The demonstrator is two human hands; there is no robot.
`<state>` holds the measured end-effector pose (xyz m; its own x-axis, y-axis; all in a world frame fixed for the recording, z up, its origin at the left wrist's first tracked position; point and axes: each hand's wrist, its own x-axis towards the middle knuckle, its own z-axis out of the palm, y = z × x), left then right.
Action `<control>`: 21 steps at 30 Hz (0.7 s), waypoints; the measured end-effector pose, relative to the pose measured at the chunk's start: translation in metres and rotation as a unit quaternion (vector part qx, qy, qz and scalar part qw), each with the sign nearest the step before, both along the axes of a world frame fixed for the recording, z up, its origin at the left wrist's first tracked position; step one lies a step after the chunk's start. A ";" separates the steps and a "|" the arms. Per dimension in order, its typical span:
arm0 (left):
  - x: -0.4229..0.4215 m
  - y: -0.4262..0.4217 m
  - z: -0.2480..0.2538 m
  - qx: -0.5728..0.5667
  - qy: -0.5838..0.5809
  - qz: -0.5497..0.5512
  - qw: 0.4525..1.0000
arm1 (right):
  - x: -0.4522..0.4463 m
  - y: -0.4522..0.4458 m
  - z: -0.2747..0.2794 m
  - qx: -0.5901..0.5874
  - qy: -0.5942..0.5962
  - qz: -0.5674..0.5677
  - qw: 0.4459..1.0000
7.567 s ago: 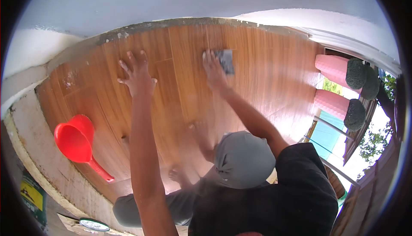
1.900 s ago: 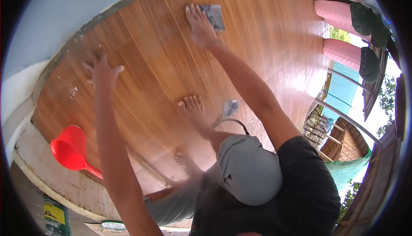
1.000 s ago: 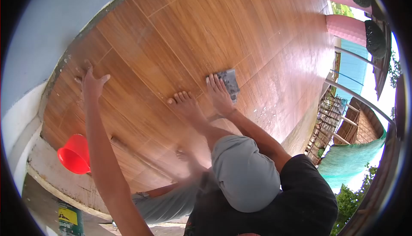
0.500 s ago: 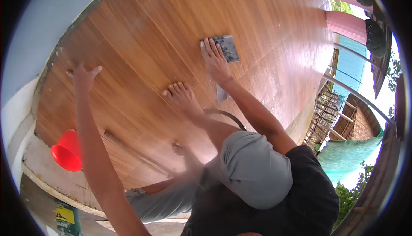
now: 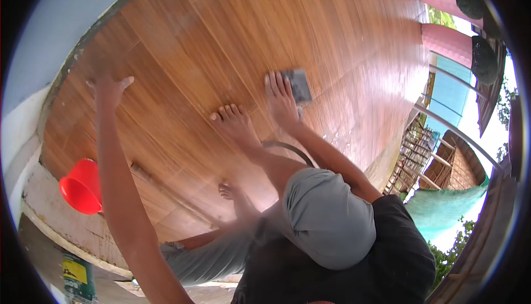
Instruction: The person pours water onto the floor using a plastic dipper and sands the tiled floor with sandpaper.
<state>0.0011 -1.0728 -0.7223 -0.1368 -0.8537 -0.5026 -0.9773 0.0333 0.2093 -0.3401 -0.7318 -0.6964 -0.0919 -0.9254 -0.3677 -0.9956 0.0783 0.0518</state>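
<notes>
My right hand (image 5: 281,100) holds a flat grey square pad (image 5: 301,85) against the wood-look tile floor (image 5: 232,38). Its fingers lie over the pad's left edge, and the thumb is hidden. A small grey piece (image 5: 299,112) shows beside that wrist, mostly covered. Over at the left, my left hand (image 5: 110,89) is on or just above the floor near the wall, thumb and a finger spread apart. Its fingertips are blurred, and I see nothing in it. My bare foot (image 5: 233,120) rests on the tiles between both hands.
A red plastic bucket (image 5: 82,186) is beside my left forearm. A long thin stick (image 5: 166,189) lies on the floor, and a dark curved strip (image 5: 290,150) sits behind my shin. The pale wall (image 5: 61,33) borders the left; pink columns (image 5: 447,44) stand at the right.
My right hand and the pad have slid down toward me and slightly right across the tiles. My left hand stays in about the same place.
</notes>
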 end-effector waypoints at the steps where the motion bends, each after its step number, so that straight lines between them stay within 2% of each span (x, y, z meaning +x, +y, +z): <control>1: 0.003 -0.002 -0.009 0.000 -0.009 -0.018 1.000 | -0.001 -0.020 0.003 -0.009 0.028 0.011 1.000; 3: 0.010 0.000 -0.023 -0.014 0.001 -0.027 1.000 | -0.019 -0.068 -0.009 -0.032 0.084 0.040 0.995; 5: 0.017 -0.001 -0.027 -0.046 0.036 -0.011 0.998 | 0.000 -0.028 0.000 -0.017 0.012 0.021 1.000; 7: 0.008 0.003 -0.010 -0.028 0.027 0.004 0.999 | 0.018 0.014 0.006 -0.005 -0.054 0.005 0.999; 9: 0.002 0.001 -0.004 -0.022 0.024 0.014 0.999 | 0.024 0.024 0.005 -0.021 -0.076 -0.003 0.997; 12: 0.005 -0.002 -0.016 -0.046 0.017 -0.028 0.998 | 0.005 -0.070 -0.009 -0.111 -0.058 -0.005 0.992; 13: 0.014 -0.005 -0.033 -0.071 0.007 -0.063 0.995 | 0.003 -0.108 -0.011 -0.140 -0.065 0.000 0.988; 15: 0.031 -0.006 -0.032 -0.077 0.017 -0.077 0.994 | 0.008 -0.180 -0.009 -0.187 -0.108 0.016 0.976; 17: 0.030 0.002 -0.012 -0.036 0.058 -0.032 0.997 | 0.022 -0.231 0.016 -0.262 -0.167 0.031 0.950; 19: 0.046 0.004 0.022 0.034 0.074 -0.002 0.997 | 0.045 -0.255 0.058 -0.365 -0.239 0.037 0.899; 21: 0.073 0.013 0.062 0.018 0.082 -0.018 0.996 | 0.061 -0.245 0.094 -0.327 -0.316 0.023 0.890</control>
